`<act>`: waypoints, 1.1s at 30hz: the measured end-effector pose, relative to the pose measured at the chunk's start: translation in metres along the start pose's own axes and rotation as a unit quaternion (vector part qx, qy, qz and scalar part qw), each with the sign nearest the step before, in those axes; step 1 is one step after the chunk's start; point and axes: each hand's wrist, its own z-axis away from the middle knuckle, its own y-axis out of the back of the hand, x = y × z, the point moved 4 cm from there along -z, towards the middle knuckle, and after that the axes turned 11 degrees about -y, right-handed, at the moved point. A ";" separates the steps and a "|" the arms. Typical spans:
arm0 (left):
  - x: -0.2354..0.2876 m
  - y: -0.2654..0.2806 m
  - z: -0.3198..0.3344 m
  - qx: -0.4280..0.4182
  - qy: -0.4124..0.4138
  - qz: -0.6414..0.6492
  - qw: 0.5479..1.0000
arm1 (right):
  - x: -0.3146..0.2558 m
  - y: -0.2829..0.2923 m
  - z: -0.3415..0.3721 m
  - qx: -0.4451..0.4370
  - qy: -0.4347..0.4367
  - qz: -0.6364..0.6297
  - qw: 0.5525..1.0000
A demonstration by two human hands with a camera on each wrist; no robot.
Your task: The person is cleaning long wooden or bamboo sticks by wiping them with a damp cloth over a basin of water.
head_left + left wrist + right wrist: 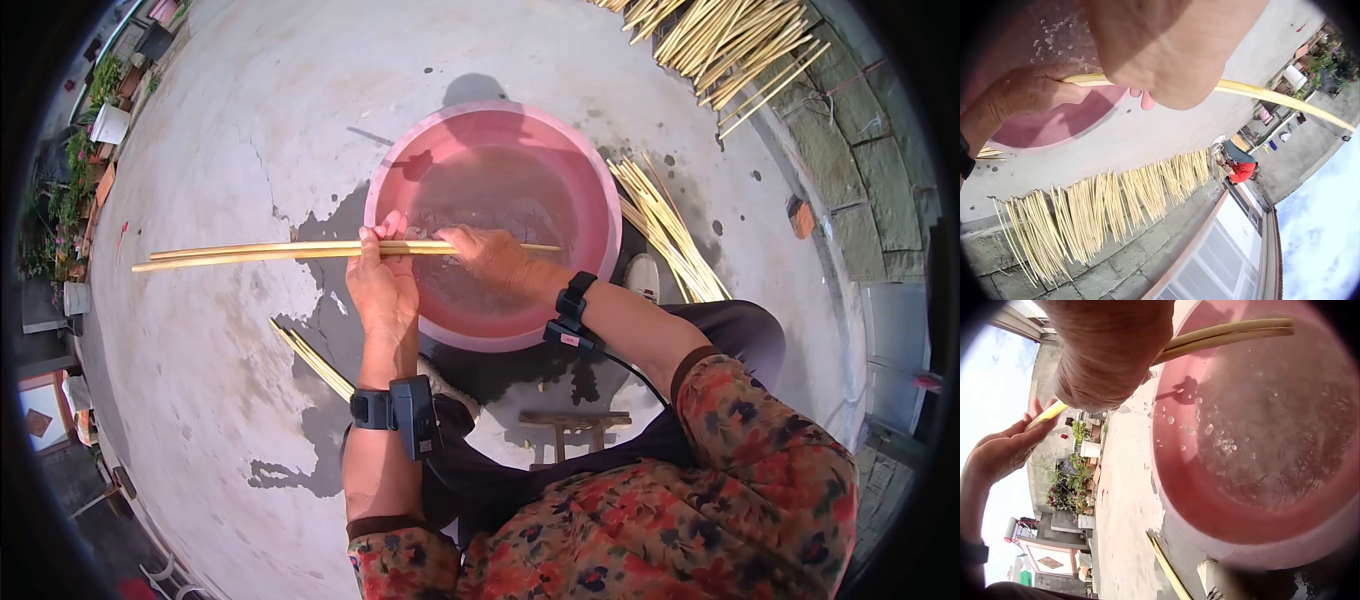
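Note:
Two long, pale yellow peeled sticks [300, 252] lie side by side across the near part of a pink basin [600, 190]. My left hand [385, 290], palm up, holds them over the basin's left rim, thumb across the sticks and fingers beneath. Closer to their right ends, my right hand [500, 262] grips the sticks from above. Their short right ends stick out past it, over cloudy water [490, 190]. Drops of water [1210, 429] show over the basin in the right wrist view. To the left, the long ends reach well beyond the rim.
More sticks [680, 240] lie right of the basin, a few [312, 360] at left, and a large spread [735, 45] by the stone edging. A small wooden stool [575, 420] stands between the legs. Potted plants [75, 190] line the left. A person in red [1244, 171] bends down farther off.

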 end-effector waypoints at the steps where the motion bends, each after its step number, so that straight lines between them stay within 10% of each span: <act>1: -0.004 0.004 0.002 -0.002 0.016 -0.025 1.000 | 0.004 -0.003 0.002 0.002 -0.003 0.001 1.000; 6: 0.020 0.004 0.007 -0.012 -0.003 -0.073 0.997 | 0.072 -0.020 0.031 -0.113 -0.194 -0.029 0.974; 9: 0.006 0.012 0.016 -0.005 -0.003 -0.103 0.995 | 0.107 -0.034 0.047 -0.123 -0.092 -0.026 0.988; 14: 0.032 0.015 0.001 -0.007 -0.071 -0.105 0.992 | 0.231 -0.050 0.082 -0.113 -0.321 -0.132 0.931; 16: 0.016 0.024 0.006 0.019 -0.027 -0.105 0.994 | 0.238 -0.032 0.081 0.128 -0.500 -0.395 0.760; 19: 0.001 0.026 0.007 0.048 0.016 -0.113 0.992 | 0.250 -0.046 0.088 0.312 -0.509 -0.326 0.733; 20: -0.002 0.026 0.007 0.056 0.023 -0.116 0.991 | 0.250 -0.053 0.093 0.310 -0.510 -0.328 0.732; 22: -0.011 0.030 0.007 0.057 0.026 -0.118 0.991 | 0.220 -0.089 0.102 0.029 -0.640 -0.572 0.513; 24: -0.019 0.031 0.007 0.039 0.048 -0.131 0.989 | 0.172 -0.085 0.080 -0.072 -0.549 -0.675 0.488; 26: -0.025 0.031 0.007 0.043 0.046 -0.130 0.989 | 0.109 -0.060 0.038 -0.149 -0.419 -0.731 0.517; 30: -0.030 0.022 0.005 0.025 0.030 -0.111 0.993 | -0.022 -0.004 -0.019 -0.188 -0.091 -0.589 0.781; 31: -0.030 0.023 0.003 0.038 0.028 -0.105 0.993 | -0.033 0.005 -0.022 -0.191 -0.082 -0.584 0.784; 33: -0.023 0.023 0.000 0.026 0.016 -0.070 0.997 | -0.058 0.025 -0.026 -0.033 0.063 -0.217 0.974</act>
